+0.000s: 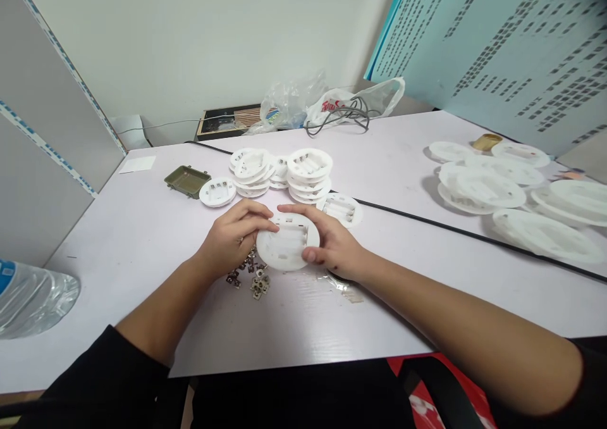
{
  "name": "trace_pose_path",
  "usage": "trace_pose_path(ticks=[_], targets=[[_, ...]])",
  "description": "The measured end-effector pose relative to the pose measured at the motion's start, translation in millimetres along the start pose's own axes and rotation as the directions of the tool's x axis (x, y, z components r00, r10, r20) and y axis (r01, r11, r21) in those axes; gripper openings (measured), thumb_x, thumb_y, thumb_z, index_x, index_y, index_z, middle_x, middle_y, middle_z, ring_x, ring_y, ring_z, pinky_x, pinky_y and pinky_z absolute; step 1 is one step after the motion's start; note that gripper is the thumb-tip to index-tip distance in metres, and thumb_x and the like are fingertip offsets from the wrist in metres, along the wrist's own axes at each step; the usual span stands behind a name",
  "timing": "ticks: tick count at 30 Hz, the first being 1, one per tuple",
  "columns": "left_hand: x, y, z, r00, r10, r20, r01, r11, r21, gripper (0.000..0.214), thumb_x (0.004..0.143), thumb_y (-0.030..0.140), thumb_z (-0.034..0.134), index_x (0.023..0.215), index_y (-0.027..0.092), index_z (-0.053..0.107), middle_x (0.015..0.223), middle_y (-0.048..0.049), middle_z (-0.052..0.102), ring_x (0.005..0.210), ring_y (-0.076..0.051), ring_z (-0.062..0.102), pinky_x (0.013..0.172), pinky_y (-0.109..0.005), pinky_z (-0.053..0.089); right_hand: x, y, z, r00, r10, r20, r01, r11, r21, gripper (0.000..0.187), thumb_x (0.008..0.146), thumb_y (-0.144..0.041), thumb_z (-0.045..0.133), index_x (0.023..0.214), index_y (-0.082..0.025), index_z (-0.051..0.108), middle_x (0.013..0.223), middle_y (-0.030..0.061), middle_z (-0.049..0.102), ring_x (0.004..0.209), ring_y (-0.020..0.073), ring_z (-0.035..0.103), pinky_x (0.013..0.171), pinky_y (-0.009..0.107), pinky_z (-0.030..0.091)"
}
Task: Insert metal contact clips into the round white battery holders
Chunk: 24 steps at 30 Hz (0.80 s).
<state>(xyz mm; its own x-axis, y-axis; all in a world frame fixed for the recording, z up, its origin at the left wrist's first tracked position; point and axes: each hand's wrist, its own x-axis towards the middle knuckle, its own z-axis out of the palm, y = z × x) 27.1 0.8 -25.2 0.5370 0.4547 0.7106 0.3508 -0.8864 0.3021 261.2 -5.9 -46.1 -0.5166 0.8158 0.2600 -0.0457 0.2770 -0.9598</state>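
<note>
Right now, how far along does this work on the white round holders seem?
Apparently done: the stacked white round battery holders behind the hands, though finish can't be confirmed from here. In hand: one holder, held between the left hand and right hand. Apparently left: the small pile of metal clips lying loose on the table.

Red lettering shows on the white plastic bag (355, 105), but the creases leave it unreadable. The teal panel (502, 43) at upper right carries many rows of dark printed characters, too small and blurred to read. The blue label (6, 276) on the water bottle (33, 300) shows no legible text.
</note>
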Motion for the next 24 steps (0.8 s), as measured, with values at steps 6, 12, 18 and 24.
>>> trace_pose_path(ticks=[6,12,18,24], targets=[[0,4,-0.3,0.996,-0.089,-0.01,0.089,0.994,-0.07,0.03,0.091,-0.003,0.055,0.098,0.019,0.074,0.1,-0.0063,0.069,0.092,-0.015,0.068,0.076,-0.029,0.06,-2,1,-2,0.999,0.009,0.041,-0.013,0.994,0.112,0.084,0.082,-0.083,0.06,0.137,-0.021,0.047,0.103,0.0093,0.069,0.083,0.0226,0.071,0.072,0.037,0.06],[2,12,2.3,0.901,-0.412,0.137,0.433,0.832,-0.347,0.015,0.09,0.009,0.063,0.09,0.018,0.075,0.092,-0.0065,0.07,0.079,-0.015,0.068,0.065,-0.026,0.059,-2,-6,-5,0.997,-0.071,-0.023,0.063,0.962,-0.266,0.059,0.087,-0.047,0.077,0.132,-0.021,0.048,0.097,0.0059,0.07,0.076,0.0184,0.069,0.069,0.034,0.059],[11,22,1.1,0.717,-0.597,0.359,0.681,0.492,-0.543,0.026,0.078,0.039,0.086,0.077,0.015,0.075,0.084,-0.0032,0.062,0.069,-0.013,0.063,0.063,-0.027,0.058,2,-3,-5,0.977,-0.168,-0.134,0.125,0.952,-0.281,0.039,0.087,-0.053,0.074,0.087,-0.021,0.052,0.07,0.0,0.062,0.06,0.0155,0.061,0.051,0.028,0.05],[12,25,1.0,0.647,-0.625,0.436,0.732,0.349,-0.585,0.033,0.068,0.037,0.093,0.077,0.014,0.072,0.08,-0.0026,0.064,0.064,-0.012,0.061,0.057,-0.026,0.056,2,-1,-3,0.993,-0.006,-0.122,-0.01,0.992,-0.123,0.051,0.08,-0.064,0.077,0.095,-0.019,0.057,0.066,0.0001,0.064,0.054,0.0165,0.062,0.049,0.03,0.049]])
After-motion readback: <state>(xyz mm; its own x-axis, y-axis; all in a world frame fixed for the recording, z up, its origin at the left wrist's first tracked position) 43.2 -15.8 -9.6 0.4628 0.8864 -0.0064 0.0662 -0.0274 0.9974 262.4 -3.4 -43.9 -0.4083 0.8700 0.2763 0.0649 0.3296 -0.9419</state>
